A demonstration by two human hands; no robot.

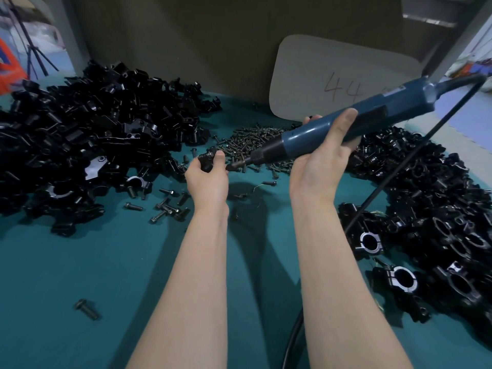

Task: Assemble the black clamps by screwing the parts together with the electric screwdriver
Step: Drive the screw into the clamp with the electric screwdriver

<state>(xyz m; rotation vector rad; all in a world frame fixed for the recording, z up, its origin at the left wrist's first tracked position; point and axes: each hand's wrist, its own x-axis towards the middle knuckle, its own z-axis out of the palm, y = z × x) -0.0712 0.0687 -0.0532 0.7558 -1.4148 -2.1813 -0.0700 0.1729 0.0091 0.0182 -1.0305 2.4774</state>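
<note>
1. Step in hand, as far as I can read it: lining the driver up on a screw. The left hand (206, 179) pinches a small black clamp (208, 161) between thumb and fingers. It's held up over the green table (80, 275), just in front of the pile of loose screws (255, 143).
2. The right hand (319, 161) is wrapped round the blue electric screwdriver (354, 121), thumb on top, with the tool angled down toward the left. The bit (241, 163) ends just beside the clamp, close to touching. Whether it's seated in a screw head I can't tell, it's too small and dark there.
3. Progress guess: there's a big heap of loose parts (93, 123) on the left and assembled clamps (426, 222) piled on the right. So probably mid-batch, with plenty left to do.
4. Next move, I reckon: get the bit square on the screw, keep a firm pinch so the clamp doesn't spin, then pull the trigger.
5. One thing to watch: the cable (384, 186) runs across the right-hand pile and could snag or tug the tool off line.
</note>
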